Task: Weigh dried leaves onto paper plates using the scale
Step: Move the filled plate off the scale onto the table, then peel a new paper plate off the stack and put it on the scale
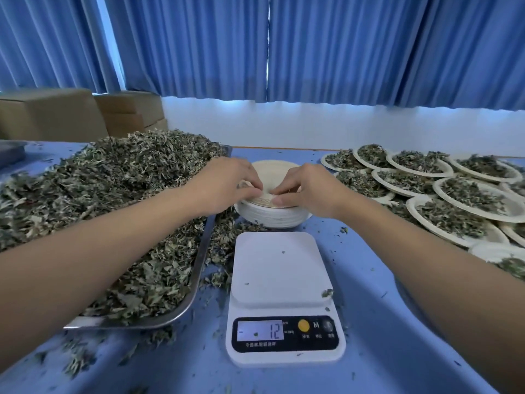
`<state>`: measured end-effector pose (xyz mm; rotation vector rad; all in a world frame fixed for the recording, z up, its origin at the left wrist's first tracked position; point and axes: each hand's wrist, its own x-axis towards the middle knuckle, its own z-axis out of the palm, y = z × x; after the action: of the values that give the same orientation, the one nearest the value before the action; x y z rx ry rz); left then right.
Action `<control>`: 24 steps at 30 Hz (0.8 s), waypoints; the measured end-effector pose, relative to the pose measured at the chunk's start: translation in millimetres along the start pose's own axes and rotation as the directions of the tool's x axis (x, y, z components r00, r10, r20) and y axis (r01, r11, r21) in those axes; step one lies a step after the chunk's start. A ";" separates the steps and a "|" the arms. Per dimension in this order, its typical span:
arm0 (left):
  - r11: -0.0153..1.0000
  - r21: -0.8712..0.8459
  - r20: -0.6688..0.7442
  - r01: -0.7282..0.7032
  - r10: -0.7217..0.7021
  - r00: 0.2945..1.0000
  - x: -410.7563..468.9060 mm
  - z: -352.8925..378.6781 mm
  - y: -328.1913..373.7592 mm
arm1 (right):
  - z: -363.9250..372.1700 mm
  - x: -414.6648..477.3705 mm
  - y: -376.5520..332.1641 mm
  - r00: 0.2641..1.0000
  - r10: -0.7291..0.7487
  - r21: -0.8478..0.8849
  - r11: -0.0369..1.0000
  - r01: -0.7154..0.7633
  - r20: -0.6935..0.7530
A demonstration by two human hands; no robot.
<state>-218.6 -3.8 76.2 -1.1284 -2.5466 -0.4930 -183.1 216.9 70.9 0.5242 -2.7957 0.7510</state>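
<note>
White stack of paper plates (270,216) pinched by your left grip (230,180) and right grip (309,189).
Your left grip's curled fingertips and your right grip's thumb and fingers meet at the near rim of the topmost plates and nip that edge. The stack stands on the blue worktop (397,336), just behind the scale (279,268). The scale's platform carries a few leaf crumbs and its display reads minus 12. Left of the scale, a metal tray (199,268) holds a heaped pile of dried leaves (113,189), with crumbs spilt around its near corner. To your right lie overlapping filled plates (466,211), each bearing a portion of leaves. Beyond are cardboard boxes (51,115) and blue curtains (341,52).
</note>
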 end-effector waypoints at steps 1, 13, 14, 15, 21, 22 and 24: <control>1.000 -0.019 -0.004 -0.017 0.017 1.000 0.9 0.7 0.5 | -1.4 1.6 1.4 1.000 -0.007 0.019 1.000 0.006 0.015; 0.985 -0.025 0.065 -0.169 0.170 0.983 5.0 -0.2 -1.7 | -2.3 6.8 11.4 0.995 -0.076 0.062 0.996 0.072 0.064; 0.984 -0.025 0.069 -0.174 0.175 0.982 5.3 -0.8 -1.7 | -1.9 6.8 12.0 0.995 -0.078 0.064 0.995 0.074 0.060; 0.984 -0.027 0.072 -0.178 0.179 0.981 5.7 -1.4 -1.8 | -2.0 6.9 12.9 0.995 -0.078 0.069 0.995 0.074 0.057; 0.968 0.021 0.084 -0.250 0.247 0.965 5.3 -2.4 -1.6 | -2.3 7.8 14.2 0.995 -0.082 0.085 0.993 0.077 0.061; 0.964 0.031 0.084 -0.264 0.260 0.962 5.0 -2.3 -1.6 | -2.0 8.1 14.3 0.995 -0.082 0.086 0.993 0.076 0.062; 0.957 0.045 0.086 -0.288 0.283 0.955 4.9 -2.6 -1.5 | -2.1 8.8 15.3 0.995 -0.079 0.090 0.993 0.074 0.060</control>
<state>-222.5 -2.7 80.2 -1.4905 -2.3860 -0.3067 -196.9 227.9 68.3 0.6785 -2.7922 0.8579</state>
